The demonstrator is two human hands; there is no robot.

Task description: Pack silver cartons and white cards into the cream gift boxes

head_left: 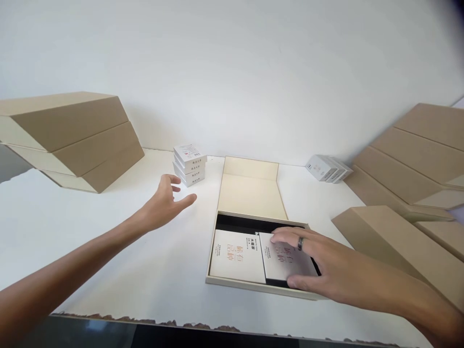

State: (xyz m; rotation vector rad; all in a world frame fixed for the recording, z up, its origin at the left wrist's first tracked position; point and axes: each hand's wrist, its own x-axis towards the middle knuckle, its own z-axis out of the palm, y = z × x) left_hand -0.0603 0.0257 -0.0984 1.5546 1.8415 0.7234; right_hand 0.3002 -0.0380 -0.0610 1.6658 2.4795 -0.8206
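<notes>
We're gripping the right white carton point(281, 260) with right hand point(328, 266), wanting even pressure; seating unclear. Left hand point(164, 205) hovering wide, empty.

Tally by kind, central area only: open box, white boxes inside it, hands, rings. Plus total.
Open box: 1
White boxes inside: 2 (left-side white box, right-side white box)
Hands: 2 (left hand, right hand)
Ring: 1
Total: 6
</notes>
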